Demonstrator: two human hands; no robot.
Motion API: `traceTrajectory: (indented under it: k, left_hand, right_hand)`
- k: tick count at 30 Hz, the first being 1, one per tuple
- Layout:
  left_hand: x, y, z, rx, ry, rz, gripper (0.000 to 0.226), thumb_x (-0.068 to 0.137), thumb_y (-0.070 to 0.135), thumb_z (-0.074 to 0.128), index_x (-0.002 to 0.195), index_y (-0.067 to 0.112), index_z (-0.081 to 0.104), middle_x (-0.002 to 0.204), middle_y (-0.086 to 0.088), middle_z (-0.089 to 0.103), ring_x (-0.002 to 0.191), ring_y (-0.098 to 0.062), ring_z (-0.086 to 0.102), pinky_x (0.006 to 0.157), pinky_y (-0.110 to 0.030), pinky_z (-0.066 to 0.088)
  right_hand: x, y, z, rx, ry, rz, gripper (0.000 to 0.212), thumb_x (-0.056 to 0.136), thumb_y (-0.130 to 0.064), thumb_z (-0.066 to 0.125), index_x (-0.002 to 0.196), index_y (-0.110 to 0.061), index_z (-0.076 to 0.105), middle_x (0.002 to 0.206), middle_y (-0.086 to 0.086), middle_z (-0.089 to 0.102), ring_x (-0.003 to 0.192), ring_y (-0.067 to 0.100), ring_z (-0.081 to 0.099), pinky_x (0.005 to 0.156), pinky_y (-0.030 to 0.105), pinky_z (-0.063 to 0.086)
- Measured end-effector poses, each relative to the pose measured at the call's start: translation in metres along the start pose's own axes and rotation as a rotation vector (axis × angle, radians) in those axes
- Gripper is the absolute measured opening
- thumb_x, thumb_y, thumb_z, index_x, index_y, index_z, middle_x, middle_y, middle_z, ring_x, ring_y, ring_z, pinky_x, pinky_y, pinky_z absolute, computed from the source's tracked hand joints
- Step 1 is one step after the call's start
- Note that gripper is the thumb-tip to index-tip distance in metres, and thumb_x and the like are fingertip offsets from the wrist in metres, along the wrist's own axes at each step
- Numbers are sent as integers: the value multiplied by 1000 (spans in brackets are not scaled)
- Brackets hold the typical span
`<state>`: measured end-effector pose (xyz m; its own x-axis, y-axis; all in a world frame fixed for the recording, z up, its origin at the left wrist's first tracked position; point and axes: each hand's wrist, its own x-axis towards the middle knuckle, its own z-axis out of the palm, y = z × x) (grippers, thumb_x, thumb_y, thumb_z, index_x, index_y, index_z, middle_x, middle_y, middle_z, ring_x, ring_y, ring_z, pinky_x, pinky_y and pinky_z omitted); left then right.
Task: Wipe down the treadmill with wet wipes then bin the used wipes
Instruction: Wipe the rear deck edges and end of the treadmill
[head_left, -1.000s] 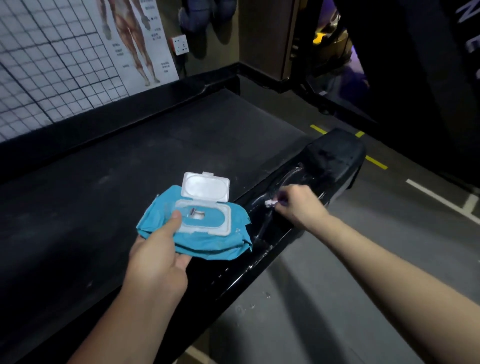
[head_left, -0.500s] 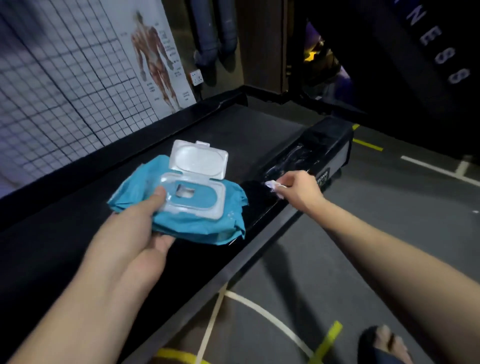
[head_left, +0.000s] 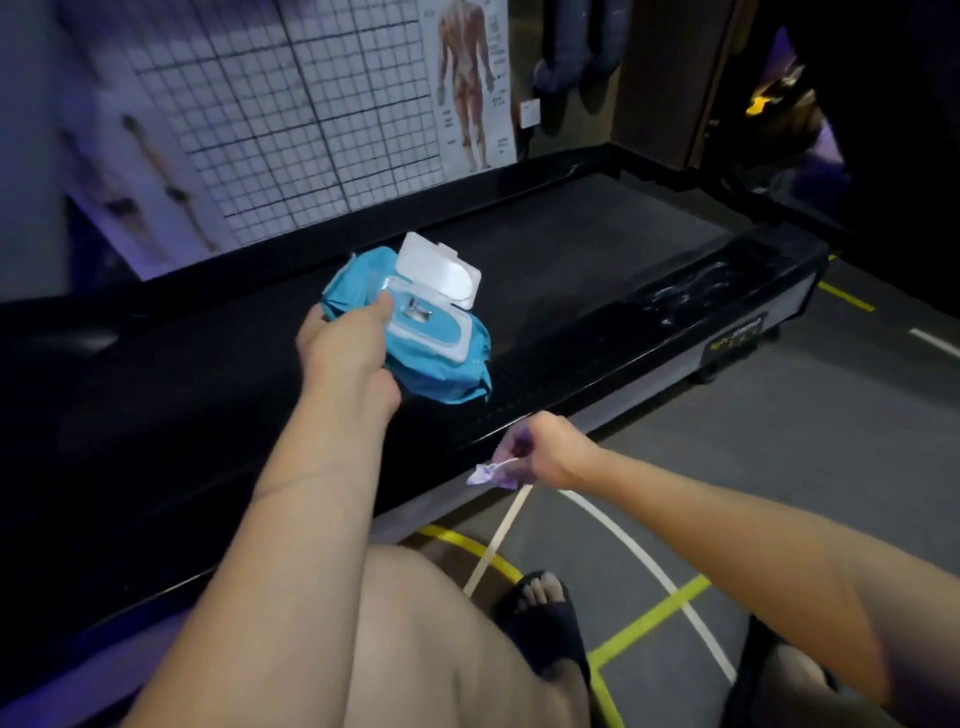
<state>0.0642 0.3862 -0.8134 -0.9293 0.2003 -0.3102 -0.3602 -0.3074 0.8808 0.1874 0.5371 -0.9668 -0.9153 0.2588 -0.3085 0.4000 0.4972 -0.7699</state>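
The left hand (head_left: 348, 353) grips the blue wipes pack (head_left: 431, 358), lid up, over the treadmill (head_left: 571, 249) belt by its near edge. The right hand (head_left: 545, 449) pinches a crumpled wipe (head_left: 485, 473) just off the near rail. The wipe seems spent; binning it comes next, but no bin shows

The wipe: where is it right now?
Head view, right of centre: the wipe hangs pinched in the right hand, beside the near edge of the treadmill.
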Motion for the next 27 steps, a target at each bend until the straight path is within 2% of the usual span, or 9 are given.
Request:
traceTrajectory:
  k: [4, 7, 11, 15, 19, 21, 23, 25, 27]
  left_hand:
    - [0, -5, -23, 29, -13, -145, 34, 96, -3, 69, 128, 8, 67, 112, -18, 77, 90, -33, 78, 73, -52, 65]
    - [1, -3, -30, 47, -30, -176, 35, 97, -3, 69, 131, 6, 67, 114, -18, 77, 84, -31, 78, 59, -48, 65]
    - [0, -2, -26, 33, -40, -174, 36, 96, -3, 70, 131, 7, 67, 113, -18, 77, 86, -31, 78, 59, -48, 65]
    - [-3, -6, -12, 51, -70, -213, 34, 95, -1, 73, 128, 7, 68, 108, -17, 77, 83, -30, 78, 60, -45, 65]
    - [-8, -7, 8, 26, -128, -240, 34, 92, 2, 77, 125, 8, 69, 108, -17, 78, 80, -29, 79, 65, -47, 66]
    - [-14, -8, 21, 34, -169, -244, 34, 91, 4, 79, 123, 8, 70, 103, -15, 79, 71, -26, 79, 60, -43, 66]
    - [-24, -11, 36, 53, -222, -241, 34, 90, 5, 80, 123, 7, 69, 97, -14, 79, 62, -21, 77, 50, -35, 62]
    - [-33, -16, 52, 66, -273, -235, 34, 89, 4, 80, 121, 5, 69, 94, -14, 79, 61, -20, 77, 47, -32, 60]
    - [-42, -22, 67, 85, -337, -239, 33, 89, 3, 81, 119, 3, 69, 93, -14, 79, 63, -21, 78, 50, -32, 61]
  right_hand:
    - [8, -2, 42, 120, -276, -64, 13, 82, -16, 84, 91, -16, 75, 91, 17, 77, 77, 14, 67, 69, 28, 52]
    - [4, -7, 49, 172, -261, -42, 24, 84, -22, 82, 100, -5, 76, 96, 16, 77, 74, 8, 69, 68, 22, 55]
    - [-9, -17, 29, 173, -185, -13, 16, 89, -19, 77, 97, -4, 77, 86, 12, 76, 77, 15, 71, 80, 35, 62]
    - [-30, -23, -25, 137, 39, 28, 11, 92, -11, 66, 91, -9, 77, 79, 9, 75, 74, 14, 69, 85, 41, 62]
    - [-70, -20, -94, 240, 330, 103, 10, 94, -15, 70, 94, -8, 76, 88, 10, 77, 77, 15, 70, 89, 40, 61]
    - [-93, -23, -120, 342, 481, 129, 13, 95, -13, 69, 99, -2, 74, 93, 20, 75, 72, 15, 65, 80, 34, 61]
    - [-115, -30, -138, 419, 685, 91, 15, 96, -12, 67, 104, -1, 73, 88, 17, 74, 65, 12, 61, 65, 26, 58]
    - [-132, -39, -147, 441, 871, -13, 14, 96, -17, 67, 105, -8, 74, 82, 9, 75, 63, 9, 61, 61, 25, 53]
    - [-147, -51, -148, 409, 916, -126, 11, 95, -22, 70, 102, -16, 76, 84, 8, 76, 65, 7, 62, 61, 24, 53]
